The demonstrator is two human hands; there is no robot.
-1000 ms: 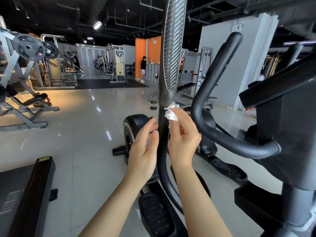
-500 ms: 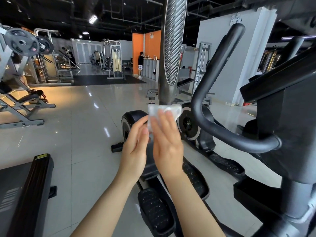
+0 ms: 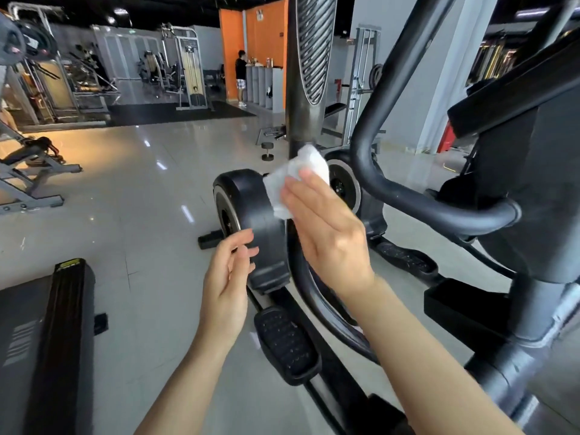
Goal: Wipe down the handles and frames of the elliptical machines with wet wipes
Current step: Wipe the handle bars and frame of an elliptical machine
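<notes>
Right hand (image 3: 329, 233): a white wet wipe (image 3: 293, 180) is pressed flat under straight fingers against the moving handle bar (image 3: 306, 98) of the elliptical machine, just below the ribbed silver grip section. No pinch is seen; the wipe is carried under the fingertips, its crumpled edge sticking out above and to the left of them. Whether the thumb is tucked behind the bar cannot be told.

Left hand (image 3: 227, 284): held loose and relaxed, fingers lightly curved, nothing held. It is near the bar's lower curve, apart from the wipe, lower and to the left of the right hand.

Key relation: the bar's long axis runs nearly vertical through the middle of the view, straight above the wipe and curving down and toward the viewer below it. The wipe sits on it at the joint between ribbed section and plain black tube. The right hand is plainly the nearer. A stroke along the axis, up or down, is judged the likely next move; the ribbed part above probably needs firmer pressure.

Outward: the fixed curved handle (image 3: 408, 189) lies to the right, untouched. A pedal (image 3: 285, 343) and the black flywheel housing (image 3: 248, 215) are seen below. Glossy floor (image 3: 125, 189) beyond; a person stands far off by an orange wall.
</notes>
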